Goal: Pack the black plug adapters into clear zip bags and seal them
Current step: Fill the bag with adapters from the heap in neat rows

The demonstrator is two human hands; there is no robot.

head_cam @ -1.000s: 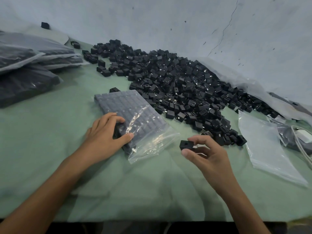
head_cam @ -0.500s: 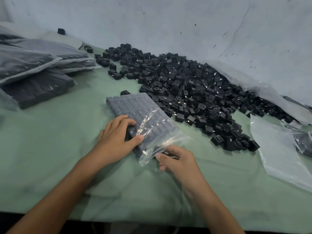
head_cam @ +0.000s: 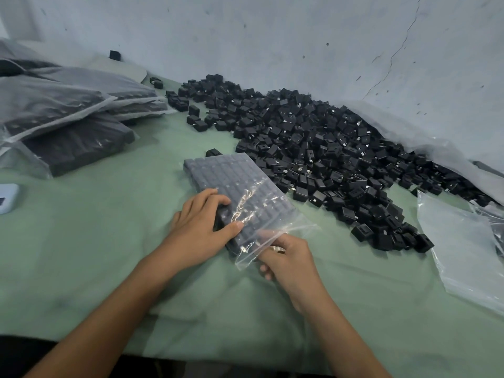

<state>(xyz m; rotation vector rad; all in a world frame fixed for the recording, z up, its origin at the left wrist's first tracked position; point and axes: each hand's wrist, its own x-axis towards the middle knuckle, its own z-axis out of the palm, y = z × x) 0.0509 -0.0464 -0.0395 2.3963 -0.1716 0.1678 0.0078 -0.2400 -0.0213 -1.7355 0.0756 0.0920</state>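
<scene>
Far left edge: a small pale blue-white device [head_cam: 7, 197] lies on the green cloth-covered table [head_cam: 90, 241], partly cut off by the frame.
Left rear: a stack of filled clear plastic bags of dark adapters [head_cam: 68, 124] lies in overlapping layers, well apart from the hands.
Left hand: the left hand [head_cam: 200, 227] rests on the near left corner of the partly filled clear zip bag [head_cam: 231, 184], fingers curved over its top and the thumb pressed along its near edge, gripping it.
Bag in work: it lies flat on the cloth at centre, with black plug adapters inside packed in tidy rows; its open mouth points toward the person.
Right hand: the right hand [head_cam: 289, 264] is at the bag's mouth, fingertips tucked under the loose clear film; the fingers are curled there, but what they pinch is hidden by the film and cannot be told.
Centre to right: a large loose heap of black cube-shaped plug adapters [head_cam: 313, 148] spreads along the grey-white wall [head_cam: 272, 36], just beside the bag's far edge.
Right: an empty flat clear zip bag [head_cam: 463, 255] lies on the cloth near the heap's near end.
</scene>
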